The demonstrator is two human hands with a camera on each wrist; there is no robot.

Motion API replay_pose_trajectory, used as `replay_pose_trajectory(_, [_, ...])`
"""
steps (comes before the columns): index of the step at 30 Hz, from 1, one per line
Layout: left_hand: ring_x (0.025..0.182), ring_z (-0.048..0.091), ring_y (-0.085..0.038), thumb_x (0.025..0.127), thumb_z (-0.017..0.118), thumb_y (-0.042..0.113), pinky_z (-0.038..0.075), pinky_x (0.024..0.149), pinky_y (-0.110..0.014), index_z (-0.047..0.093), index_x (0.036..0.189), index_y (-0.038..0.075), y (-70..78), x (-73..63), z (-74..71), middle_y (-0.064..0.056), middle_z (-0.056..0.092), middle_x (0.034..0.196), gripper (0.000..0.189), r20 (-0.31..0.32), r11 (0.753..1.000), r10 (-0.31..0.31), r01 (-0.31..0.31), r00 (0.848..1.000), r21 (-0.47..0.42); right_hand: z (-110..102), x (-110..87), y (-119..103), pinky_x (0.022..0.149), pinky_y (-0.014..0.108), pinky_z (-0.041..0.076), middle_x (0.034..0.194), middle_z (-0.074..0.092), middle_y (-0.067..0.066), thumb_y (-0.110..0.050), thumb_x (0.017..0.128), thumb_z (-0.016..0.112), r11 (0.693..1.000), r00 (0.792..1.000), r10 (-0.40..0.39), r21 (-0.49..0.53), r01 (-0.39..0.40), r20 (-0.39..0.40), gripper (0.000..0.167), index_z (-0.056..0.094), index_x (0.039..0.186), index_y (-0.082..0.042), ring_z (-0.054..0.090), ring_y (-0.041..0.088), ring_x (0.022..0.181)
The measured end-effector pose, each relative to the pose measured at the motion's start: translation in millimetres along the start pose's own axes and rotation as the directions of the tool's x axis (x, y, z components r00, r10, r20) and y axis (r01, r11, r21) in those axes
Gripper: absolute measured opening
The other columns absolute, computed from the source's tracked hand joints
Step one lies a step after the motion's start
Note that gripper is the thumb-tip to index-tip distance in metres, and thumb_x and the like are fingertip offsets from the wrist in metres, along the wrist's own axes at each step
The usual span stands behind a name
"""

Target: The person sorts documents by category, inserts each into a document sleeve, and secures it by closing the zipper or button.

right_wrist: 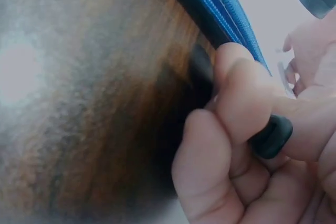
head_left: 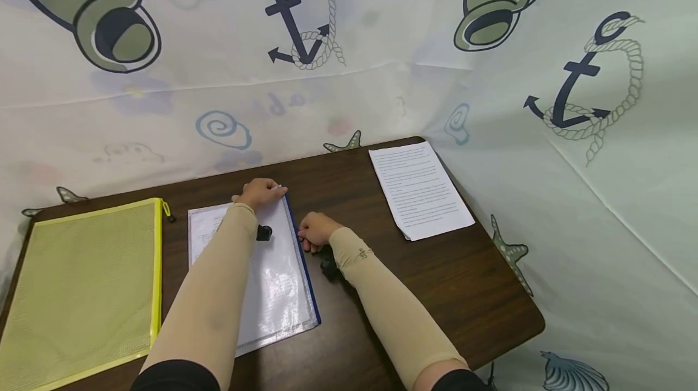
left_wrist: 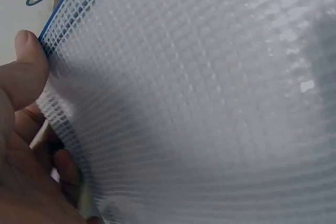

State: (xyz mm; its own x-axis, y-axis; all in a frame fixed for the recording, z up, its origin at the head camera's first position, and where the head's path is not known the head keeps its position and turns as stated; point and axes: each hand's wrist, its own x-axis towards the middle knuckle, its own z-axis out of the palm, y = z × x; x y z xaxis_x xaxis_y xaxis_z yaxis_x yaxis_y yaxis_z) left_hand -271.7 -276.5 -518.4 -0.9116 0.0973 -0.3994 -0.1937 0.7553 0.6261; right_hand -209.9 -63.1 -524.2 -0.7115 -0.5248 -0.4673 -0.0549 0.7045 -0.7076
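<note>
A clear mesh zip document bag (head_left: 272, 285) with a blue zipper edge (head_left: 308, 282) lies on the table, a sheet with faint print showing inside. My left hand (head_left: 260, 194) grips its far right corner; in the left wrist view the thumb (left_wrist: 31, 64) is on the mesh (left_wrist: 184, 93) and the fingers are behind it. My right hand (head_left: 319, 230) is at the zipper edge, partway along. In the right wrist view its curled fingers pinch a black zipper pull (right_wrist: 274, 136) beside the blue zipper (right_wrist: 226, 11). The pull's attachment to the zipper is hidden.
To the left lies a yellow mesh zip bag (head_left: 93, 288) with a yellow pull at its far corner. A stack of printed paper (head_left: 422, 191) sits at the back right of the dark wooden table (head_left: 463, 294). A patterned curtain (head_left: 382, 27) hangs behind.
</note>
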Motion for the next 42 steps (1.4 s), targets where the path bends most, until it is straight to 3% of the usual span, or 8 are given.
replay_pose_trajectory(4, [0.130,0.042,-0.046,0.101,0.058,0.043,0.009,0.102,-0.084,0.065,0.104,0.007,2.4,0.5,2.9,-0.018,0.057,0.132,0.037,-0.044,0.997,0.071,-0.071,0.997,0.004,1,-0.3,3,0.054,0.024,0.055,0.068,0.067,0.008,-0.011,0.106,0.054,1.000,1.000,-0.001,0.025,0.001,0.004,0.027,0.067,0.086,0.000,0.058,0.012,0.050])
replay_pose_trajectory(8, [0.130,0.048,-0.042,0.102,0.061,0.038,0.008,0.107,-0.082,0.071,0.111,0.006,3.5,4.2,4.4,-0.020,0.061,0.134,0.035,-0.038,0.993,0.104,-0.106,0.994,-0.046,0,-2.3,4,0.054,0.024,0.054,0.068,0.067,0.007,-0.011,0.106,0.054,1.000,1.000,-0.007,0.019,0.007,0.006,0.026,0.068,0.086,0.000,0.057,0.011,0.050])
replay_pose_trajectory(13, [0.133,0.049,-0.040,0.100,0.066,0.028,0.023,0.117,-0.061,0.076,0.116,0.001,2.4,9.4,5.4,-0.023,0.063,0.134,0.033,0.001,0.983,0.094,-0.092,0.996,-0.160,-2,-6.2,4,0.054,0.024,0.053,0.067,0.067,0.005,-0.011,0.106,0.054,0.999,0.998,-0.035,0.012,0.035,0.047,0.025,0.070,0.090,0.001,0.057,0.010,0.050])
replay_pose_trajectory(18, [0.128,0.054,-0.038,0.100,0.067,0.021,0.035,0.113,-0.048,0.074,0.115,-0.005,1.6,11.3,5.5,-0.024,0.067,0.127,0.031,0.022,0.975,0.115,-0.109,0.993,-0.192,-4,-12.0,6,0.050,0.023,0.052,0.064,0.066,0.005,-0.010,0.106,0.053,0.999,0.987,-0.033,0.029,0.029,0.159,0.028,0.070,0.086,0.001,0.057,0.010,0.048])
replay_pose_trajectory(27, [0.124,0.056,-0.035,0.101,0.065,0.024,0.036,0.110,-0.044,0.074,0.116,-0.003,0.7,11.4,4.7,-0.019,0.071,0.120,0.031,0.049,0.980,0.137,-0.128,0.989,-0.153,-5,-15.3,7,0.049,0.023,0.051,0.065,0.068,0.008,-0.010,0.106,0.053,0.998,0.977,-0.034,0.065,0.021,0.208,0.030,0.070,0.085,0.001,0.058,0.012,0.049])
replay_pose_trajectory(38, [0.129,0.052,-0.040,0.101,0.064,0.028,0.035,0.113,-0.050,0.073,0.120,-0.002,-2.1,10.9,5.8,-0.025,0.063,0.132,0.036,0.034,0.988,0.126,-0.122,0.991,-0.096,0,-13.7,13,0.052,0.023,0.052,0.066,0.065,0.003,-0.012,0.107,0.051,0.998,0.983,-0.044,0.061,0.034,0.177,0.028,0.068,0.087,-0.002,0.057,0.010,0.050])
replay_pose_trajectory(42, [0.131,0.051,-0.040,0.101,0.064,0.029,0.035,0.113,-0.051,0.073,0.120,-0.001,-0.8,10.0,8.0,-0.026,0.062,0.134,0.037,0.034,0.988,0.114,-0.110,0.993,-0.104,0,-23.3,12,0.050,0.023,0.051,0.062,0.063,0.003,-0.010,0.107,0.051,0.999,0.982,-0.042,-0.005,0.044,0.183,0.029,0.066,0.084,-0.003,0.056,0.010,0.048])
